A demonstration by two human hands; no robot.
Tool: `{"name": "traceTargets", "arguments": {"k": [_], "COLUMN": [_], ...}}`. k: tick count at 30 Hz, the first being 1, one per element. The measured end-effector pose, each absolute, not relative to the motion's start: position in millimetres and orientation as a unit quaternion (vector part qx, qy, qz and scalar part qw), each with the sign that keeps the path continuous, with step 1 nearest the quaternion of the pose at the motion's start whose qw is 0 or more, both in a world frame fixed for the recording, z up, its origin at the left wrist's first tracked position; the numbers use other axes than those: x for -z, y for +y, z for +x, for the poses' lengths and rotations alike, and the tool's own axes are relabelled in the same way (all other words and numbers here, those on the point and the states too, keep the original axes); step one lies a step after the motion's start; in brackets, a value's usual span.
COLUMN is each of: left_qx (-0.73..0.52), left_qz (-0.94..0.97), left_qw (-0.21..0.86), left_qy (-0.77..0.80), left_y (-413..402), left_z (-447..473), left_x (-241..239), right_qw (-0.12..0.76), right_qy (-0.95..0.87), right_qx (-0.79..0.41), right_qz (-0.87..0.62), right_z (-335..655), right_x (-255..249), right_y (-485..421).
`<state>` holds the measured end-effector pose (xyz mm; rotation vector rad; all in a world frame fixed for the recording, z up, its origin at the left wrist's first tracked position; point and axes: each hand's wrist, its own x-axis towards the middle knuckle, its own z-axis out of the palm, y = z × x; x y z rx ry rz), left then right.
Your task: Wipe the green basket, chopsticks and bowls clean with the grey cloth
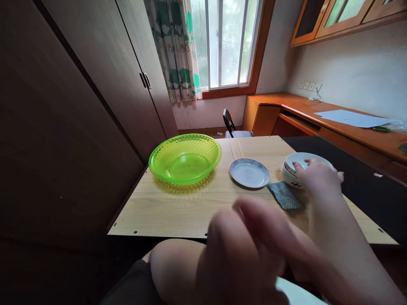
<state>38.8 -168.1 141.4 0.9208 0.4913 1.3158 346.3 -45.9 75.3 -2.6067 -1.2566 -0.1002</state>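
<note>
A stack of white bowls (291, 180) stands at the right side of the table, the top bowl (318, 157) wide and pale inside. Over its near rim lies my right hand (319, 178), with fingertips inside the bowl and one digit at the right outside edge; it grips this top bowl. My left hand (248, 250) is close to the camera, curled and smeared by motion, so whether it holds anything is unclear. Beside the stack lie a grey-blue cloth (285, 195) and a white plate (249, 173) with a blue patterned rim.
A green plastic basin (187, 163) sits on the left of the wooden table (165, 212). Behind the plate lie chopsticks (240, 149). Past the table are a folding chair (233, 127) and a desk (299, 103) with papers (352, 117). A wardrobe (104, 84) flanks the left.
</note>
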Motion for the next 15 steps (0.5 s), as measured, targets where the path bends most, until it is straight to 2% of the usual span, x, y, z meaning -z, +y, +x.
{"name": "traceTargets", "arguments": {"k": [6, 11, 15], "left_qx": [-0.626, -0.603, -0.592], "left_qz": [0.317, 0.291, 0.299], "left_qw": [0.710, 0.743, 0.749], "left_qy": [0.068, 0.020, 0.005], "left_y": [-172.3, -167.2, -168.9], "left_z": [46.7, 40.3, 36.6], "left_x": [-164.0, -161.1, -159.3], "right_qw": [0.064, 0.043, 0.066], "right_qy": [-0.452, -0.474, -0.476], "right_qx": [-0.036, -0.021, 0.005], "right_qz": [-0.889, -0.879, -0.877], "right_z": [356.2, 355.9, 352.7], "right_x": [-56.1, -50.3, -52.2], "right_y": [-36.5, -37.0, -44.1]}}
